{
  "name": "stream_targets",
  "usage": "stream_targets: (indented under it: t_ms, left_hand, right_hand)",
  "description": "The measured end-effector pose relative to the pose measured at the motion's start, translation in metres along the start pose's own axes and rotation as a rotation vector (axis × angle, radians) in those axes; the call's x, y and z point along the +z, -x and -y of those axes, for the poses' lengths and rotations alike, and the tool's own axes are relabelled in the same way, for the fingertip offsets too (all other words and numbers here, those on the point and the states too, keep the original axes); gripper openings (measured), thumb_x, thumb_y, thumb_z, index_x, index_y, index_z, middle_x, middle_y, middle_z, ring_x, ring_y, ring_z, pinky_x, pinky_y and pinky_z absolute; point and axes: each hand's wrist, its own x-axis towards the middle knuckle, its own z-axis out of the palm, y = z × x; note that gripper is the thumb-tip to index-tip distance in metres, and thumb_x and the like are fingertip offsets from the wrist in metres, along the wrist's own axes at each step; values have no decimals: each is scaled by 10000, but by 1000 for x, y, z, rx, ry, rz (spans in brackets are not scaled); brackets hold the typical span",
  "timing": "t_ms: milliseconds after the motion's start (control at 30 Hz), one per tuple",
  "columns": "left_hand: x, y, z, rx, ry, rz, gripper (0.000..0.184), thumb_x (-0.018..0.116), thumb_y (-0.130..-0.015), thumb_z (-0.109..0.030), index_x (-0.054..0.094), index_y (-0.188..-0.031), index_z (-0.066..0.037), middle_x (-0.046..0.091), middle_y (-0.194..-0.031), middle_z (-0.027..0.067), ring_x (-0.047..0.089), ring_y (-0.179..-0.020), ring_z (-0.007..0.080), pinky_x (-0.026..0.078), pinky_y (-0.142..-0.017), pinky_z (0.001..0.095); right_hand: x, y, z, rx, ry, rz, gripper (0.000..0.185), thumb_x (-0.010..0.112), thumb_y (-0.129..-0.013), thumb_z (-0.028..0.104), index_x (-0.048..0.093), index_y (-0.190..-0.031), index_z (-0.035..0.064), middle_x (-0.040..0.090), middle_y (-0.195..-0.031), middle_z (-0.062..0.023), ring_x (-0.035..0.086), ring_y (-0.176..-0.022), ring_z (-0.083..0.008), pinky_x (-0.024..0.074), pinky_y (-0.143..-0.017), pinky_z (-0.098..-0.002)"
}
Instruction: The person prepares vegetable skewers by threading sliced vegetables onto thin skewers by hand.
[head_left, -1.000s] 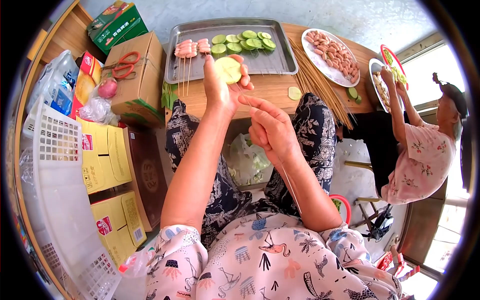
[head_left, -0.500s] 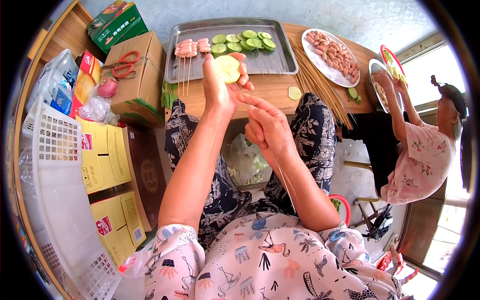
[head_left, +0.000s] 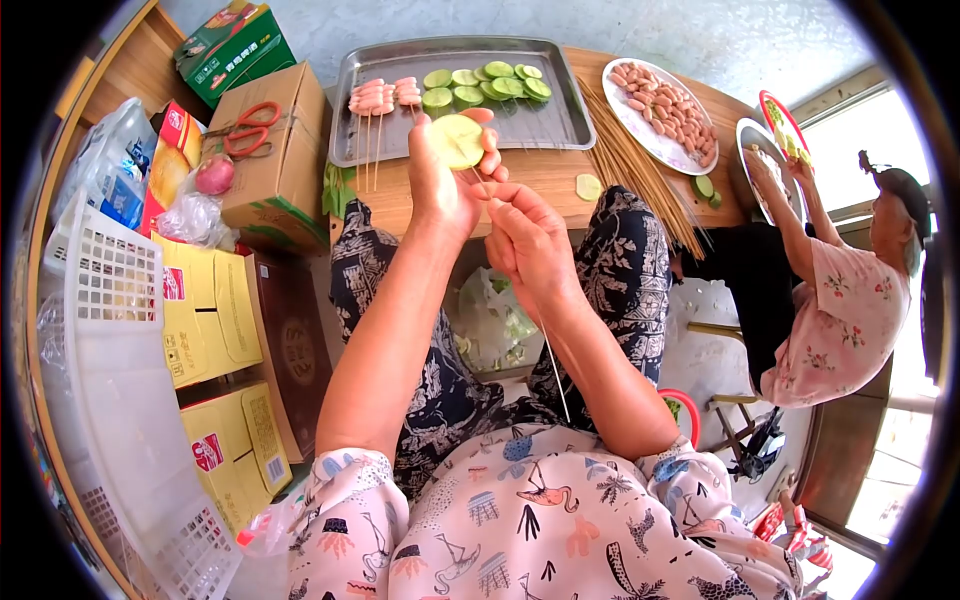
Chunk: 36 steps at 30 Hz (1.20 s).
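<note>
Near the table edge (head_left: 394,220), hands (head_left: 532,240) close together

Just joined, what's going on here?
A person's left hand holds a pale green vegetable slice; the right hand pinches a thin skewer just below it. Whether it's in the slice isn't clear. On the metal tray lie skewered sausages and green slices. A second person works at right.
</note>
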Motion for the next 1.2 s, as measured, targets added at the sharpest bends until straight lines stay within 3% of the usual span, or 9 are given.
stream_targets:
  t_ms: [200,267,433,700,867,1200]
  left_hand:
    - [-8,-4,13,-9,-25,129,566,249,-935,-450,545,-1023,24,544,-756,95,460,-598,175,421,-564,312]
    - [-2,-2,12,2,-7,-2,578,246,-936,-454,544,-1023,34,549,-752,99,476,-613,180,431,-589,299]
    - [0,-2,2,-23,75,7,660,203,-935,-533,544,-1044,21,536,-739,90,491,-629,221,457,-638,379]
    - [-8,-7,6,27,89,11,644,199,-932,-526,561,-1014,0,553,-709,76,492,-567,213,435,-581,381]
    - [-10,-6,6,16,96,42,538,255,-918,-474,543,-1028,-33,527,-795,72,426,-574,187,369,-578,353]
    - [-15,-9,5,-22,170,57,554,244,-921,-488,546,-988,-28,549,-716,68,480,-539,213,410,-553,391]
  right_hand:
    - [-1,-9,2,-50,12,-8,150,490,-930,103,597,-1004,29,406,-551,57,315,-419,-24,217,-391,-201]
    - [-6,-15,0,-44,43,25,156,493,-934,115,597,-1017,33,408,-553,58,320,-421,-25,220,-393,-201]
    - [-4,-1,12,16,152,108,186,497,-950,149,593,-1059,33,410,-556,65,328,-424,-29,235,-406,-195]
    - [-18,24,4,34,239,25,206,471,-972,149,588,-1050,-2,387,-547,69,317,-456,-24,230,-424,-186]
    - [-19,19,2,8,222,-3,216,474,-968,141,612,-1045,-7,381,-542,70,319,-457,-25,229,-426,-188]
    - [-19,19,0,31,108,42,215,482,-963,130,622,-1040,-13,361,-534,61,287,-449,-34,241,-436,-199]
